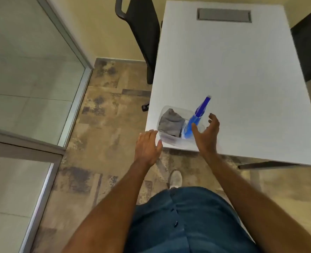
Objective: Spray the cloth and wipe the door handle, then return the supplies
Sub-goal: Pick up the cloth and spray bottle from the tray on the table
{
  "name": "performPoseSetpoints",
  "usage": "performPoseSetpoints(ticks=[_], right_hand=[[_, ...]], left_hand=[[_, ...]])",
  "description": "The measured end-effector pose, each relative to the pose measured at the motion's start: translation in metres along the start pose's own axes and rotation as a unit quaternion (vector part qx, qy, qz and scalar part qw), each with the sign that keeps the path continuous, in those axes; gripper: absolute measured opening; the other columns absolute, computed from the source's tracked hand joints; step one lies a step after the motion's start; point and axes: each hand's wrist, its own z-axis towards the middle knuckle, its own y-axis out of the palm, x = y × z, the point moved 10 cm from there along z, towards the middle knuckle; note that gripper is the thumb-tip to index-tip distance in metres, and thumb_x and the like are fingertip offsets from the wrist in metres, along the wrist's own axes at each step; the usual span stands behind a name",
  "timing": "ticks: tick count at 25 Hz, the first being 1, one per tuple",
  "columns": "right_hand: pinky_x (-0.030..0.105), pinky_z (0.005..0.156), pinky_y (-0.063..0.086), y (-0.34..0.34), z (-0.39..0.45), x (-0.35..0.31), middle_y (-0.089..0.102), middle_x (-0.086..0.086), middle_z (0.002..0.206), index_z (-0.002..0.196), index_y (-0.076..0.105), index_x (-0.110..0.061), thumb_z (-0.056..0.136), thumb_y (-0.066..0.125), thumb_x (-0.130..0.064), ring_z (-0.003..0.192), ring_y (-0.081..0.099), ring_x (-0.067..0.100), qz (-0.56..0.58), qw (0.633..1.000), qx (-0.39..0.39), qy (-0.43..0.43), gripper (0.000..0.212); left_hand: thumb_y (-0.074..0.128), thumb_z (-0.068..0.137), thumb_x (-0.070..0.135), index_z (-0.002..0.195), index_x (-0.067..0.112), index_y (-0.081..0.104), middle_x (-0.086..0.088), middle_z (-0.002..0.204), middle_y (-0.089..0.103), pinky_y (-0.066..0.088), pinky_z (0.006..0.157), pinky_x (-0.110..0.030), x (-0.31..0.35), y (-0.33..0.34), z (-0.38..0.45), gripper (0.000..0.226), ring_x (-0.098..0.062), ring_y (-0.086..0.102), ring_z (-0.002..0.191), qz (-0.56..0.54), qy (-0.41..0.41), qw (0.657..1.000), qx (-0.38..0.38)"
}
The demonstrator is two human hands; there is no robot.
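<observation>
Two supplies sit together in a clear plastic tub (171, 137) at the near left corner of the white table (242, 70): a crumpled grey cloth (171, 123) on the tub's left side and a blue spray bottle (196, 121) on its right, the bottle leaning with its nozzle pointing up and away across the tabletop. Neither is in anyone's grasp.

Both hands hover at the tub. The right hand (206, 132) is spread wide, thumb in front of the bottle's body and fingers curved out to its right, holding nothing; whether the thumb touches the bottle I cannot tell. The left hand (147, 145) is also open, fingers relaxed and empty, just beside the tub's near left wall at the table edge.

Judging progress is hard from this alone. With cloth and bottle both in the tub and both hands empty, this is either the very start, before anything is picked up, or the very end, with the supplies just put back. The cloth shows no obvious damp patch, but the picture is too soft to settle that. No door handle is in view.

Further out, a dark office chair (142, 33) stands beside the table's left edge, a glass partition with a metal frame (78, 88) runs along the left, and the floor is mottled brown tile (105, 115).
</observation>
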Motion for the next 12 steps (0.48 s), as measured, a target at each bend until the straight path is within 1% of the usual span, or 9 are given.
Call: performPoseSetpoints(ticks=[2, 3, 4, 6, 7, 8, 10, 12], right_hand=[[0.044, 0.112, 0.048, 0.007, 0.020, 0.001, 0.039, 0.007, 0.156, 0.155, 0.029, -0.015, 0.086, 0.082, -0.034, 0.142, 0.042, 0.023, 0.020, 1.000, -0.021, 0.008, 0.088], [0.041, 0.112, 0.048, 0.010, 0.027, 0.000, 0.037, 0.007, 0.158, 0.156, 0.028, -0.015, 0.085, 0.083, -0.033, 0.143, 0.042, 0.022, 0.026, 0.999, -0.034, 0.009, 0.091], [0.034, 0.110, 0.049, 0.014, 0.032, -0.002, 0.037, 0.007, 0.159, 0.156, 0.027, -0.015, 0.084, 0.084, -0.031, 0.142, 0.042, 0.020, 0.030, 0.998, -0.048, 0.011, 0.093], [0.012, 0.099, 0.049, 0.022, 0.049, -0.001, 0.037, 0.009, 0.158, 0.155, 0.027, -0.012, 0.083, 0.085, -0.021, 0.137, 0.045, 0.015, 0.046, 0.997, -0.062, 0.012, 0.093], [0.004, 0.093, 0.048, 0.024, 0.051, -0.004, 0.039, 0.009, 0.157, 0.155, 0.027, -0.011, 0.084, 0.084, -0.018, 0.134, 0.046, 0.013, 0.058, 0.996, -0.068, 0.005, 0.092], [0.001, 0.088, 0.047, 0.026, 0.053, -0.004, 0.042, 0.008, 0.154, 0.155, 0.028, -0.010, 0.084, 0.083, -0.017, 0.131, 0.048, 0.013, 0.067, 0.995, -0.076, 0.004, 0.090], [0.003, 0.087, 0.049, 0.032, 0.058, 0.000, 0.050, -0.007, 0.141, 0.152, 0.032, -0.012, 0.087, 0.080, -0.015, 0.123, 0.055, 0.010, 0.082, 0.994, -0.078, 0.007, 0.081], [0.009, 0.090, 0.052, 0.038, 0.058, 0.004, 0.052, -0.026, 0.122, 0.143, 0.037, -0.018, 0.090, 0.077, -0.009, 0.109, 0.062, -0.001, 0.094, 0.992, -0.084, 0.006, 0.067]], left_hand=[[0.045, 0.098, 0.038, 0.139, 0.011, 0.054, -0.011, 0.141, 0.057, 0.032, 0.118, -0.041, 0.024, 0.009, 0.028, 0.050, -0.029, 0.050, 0.133, -0.025, 0.029, 0.999, -0.004], [0.048, 0.098, 0.039, 0.139, 0.011, 0.053, -0.010, 0.142, 0.056, 0.035, 0.117, -0.040, 0.036, 0.015, 0.040, 0.049, -0.029, 0.049, 0.133, -0.025, 0.040, 0.999, -0.012], [0.053, 0.099, 0.038, 0.141, 0.013, 0.052, -0.010, 0.145, 0.054, 0.038, 0.116, -0.039, 0.047, 0.022, 0.051, 0.049, -0.027, 0.048, 0.135, -0.029, 0.048, 0.998, -0.031], [0.057, 0.100, 0.036, 0.145, 0.014, 0.048, -0.009, 0.151, 0.049, 0.044, 0.111, -0.039, 0.056, 0.046, 0.078, 0.050, -0.026, 0.045, 0.139, -0.038, 0.039, 0.996, -0.068], [0.057, 0.101, 0.036, 0.145, 0.015, 0.047, -0.009, 0.152, 0.048, 0.047, 0.108, -0.040, 0.056, 0.052, 0.085, 0.050, -0.026, 0.046, 0.139, -0.040, 0.024, 0.996, -0.071], [0.057, 0.101, 0.035, 0.144, 0.014, 0.045, -0.009, 0.151, 0.048, 0.049, 0.104, -0.041, 0.052, 0.055, 0.094, 0.049, -0.026, 0.047, 0.137, -0.046, -0.002, 0.996, -0.070], [0.057, 0.100, 0.035, 0.142, 0.012, 0.043, -0.010, 0.145, 0.049, 0.050, 0.099, -0.039, 0.043, 0.064, 0.110, 0.050, -0.026, 0.051, 0.129, -0.070, -0.078, 0.992, -0.067], [0.060, 0.097, 0.037, 0.140, 0.012, 0.043, -0.008, 0.139, 0.052, 0.047, 0.094, -0.034, 0.036, 0.073, 0.117, 0.053, -0.022, 0.054, 0.121, -0.126, -0.147, 0.979, -0.063]])
